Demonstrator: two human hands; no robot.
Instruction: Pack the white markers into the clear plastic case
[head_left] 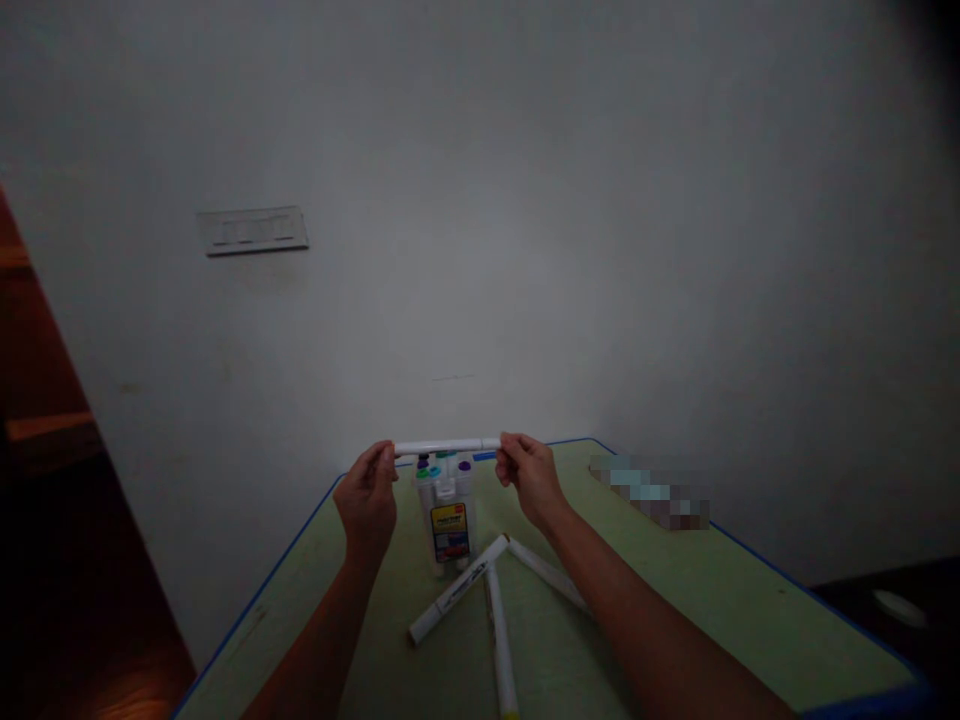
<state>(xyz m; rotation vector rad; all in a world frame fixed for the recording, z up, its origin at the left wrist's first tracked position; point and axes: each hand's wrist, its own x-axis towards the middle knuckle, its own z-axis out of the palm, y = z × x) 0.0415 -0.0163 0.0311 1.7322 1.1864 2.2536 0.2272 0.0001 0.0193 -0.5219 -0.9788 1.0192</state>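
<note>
A white wall (480,200) rises behind a pale green table (697,600) with a blue edge, whose far corner meets the wall just beyond the fingers. Green tabletop runs well to the right of the fingers, as far as a pixelated patch (649,492) near the wall.

A white marker (447,446) is held level in the air, with the fingers at either end. Directly below it stands an upright marker pack (445,512) with purple, green and teal caps, nearly touching the marker. Three loose white markers (457,590) lie splayed on the table, lower down and nearer the person.

Both forearms angle inward and upward. The left hand (366,500) and right hand (531,482) are closed, gripping the marker's ends.
</note>
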